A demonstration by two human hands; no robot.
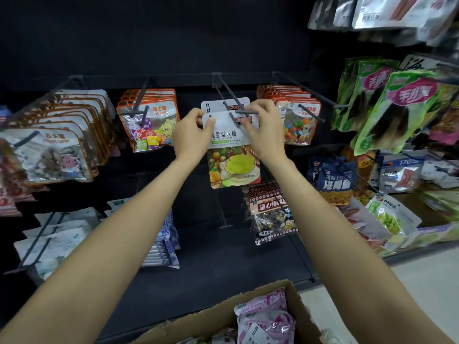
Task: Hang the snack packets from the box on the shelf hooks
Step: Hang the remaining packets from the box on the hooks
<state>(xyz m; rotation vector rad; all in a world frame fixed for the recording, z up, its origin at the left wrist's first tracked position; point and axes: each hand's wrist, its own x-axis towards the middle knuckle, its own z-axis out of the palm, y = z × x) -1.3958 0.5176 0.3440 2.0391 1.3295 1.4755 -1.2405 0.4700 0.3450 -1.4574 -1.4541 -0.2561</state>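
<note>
- Two hands are up at the centre hook (232,96), and I read this as the moment a packet goes on: my left hand (191,134) pinches the top left corner of the star-gummy packet (232,155), and my right hand (263,127) pinches its top right edge.
- Both grips are closed on that one packet, fingers curled round its white header; neither is free.
- From the head view the packet's hang hole sits right at the hook's tip bar, but I cannot tell whether the wire is already through it or just in front.
- One white packet (223,103) of what looks like the same line already hangs further back on this hook, so at least one is done here.
- Neighbouring hooks are well stocked: stone-candy packets (53,150) at far left, orange-trimmed sugar packets (149,122) beside them, and jelly-bean packets (295,120) just right of my hands.
- Still to do: the cardboard box (301,311) at the bottom of the view holds more stock. I can see pink-and-white packets (267,316) lying in it, and more may be under them.
- My judgement is that the task is only partly done; this hook has plenty of bare wire behind the held packet, and the box is not empty.
- Next I would slide the held packet back along the wire towards the one behind it, then let go and reach down to the box.
</note>
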